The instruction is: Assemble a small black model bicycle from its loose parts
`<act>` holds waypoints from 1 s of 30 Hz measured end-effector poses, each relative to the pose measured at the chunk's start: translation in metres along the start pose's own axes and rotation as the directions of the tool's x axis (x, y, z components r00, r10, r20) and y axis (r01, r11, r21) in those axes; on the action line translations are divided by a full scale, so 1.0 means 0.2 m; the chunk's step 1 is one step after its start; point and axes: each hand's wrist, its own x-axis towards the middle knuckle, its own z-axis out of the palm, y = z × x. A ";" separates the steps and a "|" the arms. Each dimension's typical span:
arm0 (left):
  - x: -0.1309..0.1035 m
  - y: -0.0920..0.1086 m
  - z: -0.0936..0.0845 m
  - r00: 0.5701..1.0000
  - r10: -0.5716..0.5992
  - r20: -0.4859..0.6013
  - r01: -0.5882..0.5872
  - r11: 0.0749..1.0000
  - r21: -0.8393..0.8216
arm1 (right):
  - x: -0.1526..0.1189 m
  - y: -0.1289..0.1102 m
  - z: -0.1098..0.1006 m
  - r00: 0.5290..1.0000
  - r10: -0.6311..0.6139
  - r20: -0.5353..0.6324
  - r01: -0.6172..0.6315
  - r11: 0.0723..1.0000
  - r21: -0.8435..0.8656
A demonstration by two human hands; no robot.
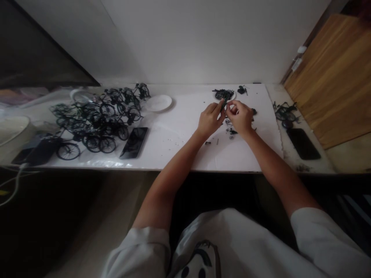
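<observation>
My left hand point(211, 117) is closed on a small dark model-bicycle part point(223, 105), held up over the white tabletop point(185, 123). My right hand point(241, 116) meets it from the other side, thumb and forefinger pinched together at the part. What sits between those right fingertips is too small to make out. Just behind both hands lies a pile of black bicycle parts point(223, 94), on what looks like a pale dish. More small dark parts point(232, 131) are scattered below my right hand, partly hidden by it.
Many black miniature bicycles point(95, 119) crowd the left side, beside a white plate point(159, 103) and a phone point(133, 143). At right are another miniature bicycle point(286, 112), a dark phone-like slab point(303, 143) and a wooden board point(339, 77). A white bowl point(13, 133) stands far left.
</observation>
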 end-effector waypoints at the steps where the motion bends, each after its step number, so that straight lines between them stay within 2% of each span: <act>1: 0.00 0.00 0.00 1.000 -0.002 0.017 0.002 1.000 -0.010 | 0.00 0.00 0.01 1.000 0.015 -0.004 -0.015 1.000 0.013; 5: 0.00 -0.02 0.00 0.998 -0.019 0.062 0.020 1.000 -0.014 | -0.02 -0.01 0.03 0.995 0.097 0.018 -0.098 0.989 0.106; 10: -0.01 -0.03 0.00 1.000 0.003 0.029 -0.005 0.999 0.050 | -0.03 -0.01 0.05 0.973 0.208 0.095 -0.226 0.940 0.255; 18: 0.01 0.02 -0.03 0.998 -0.038 -0.042 0.039 0.999 0.005 | -0.01 -0.04 0.00 0.997 0.083 -0.001 -0.082 0.984 0.158; 22: 0.01 0.02 -0.03 0.997 -0.050 -0.055 0.047 0.997 -0.054 | -0.01 -0.05 0.00 0.997 0.075 0.002 -0.075 0.988 0.132; 30: 0.00 0.01 -0.02 0.997 -0.056 -0.047 0.058 0.997 0.048 | -0.01 -0.06 0.00 0.994 0.103 0.028 -0.106 0.978 0.181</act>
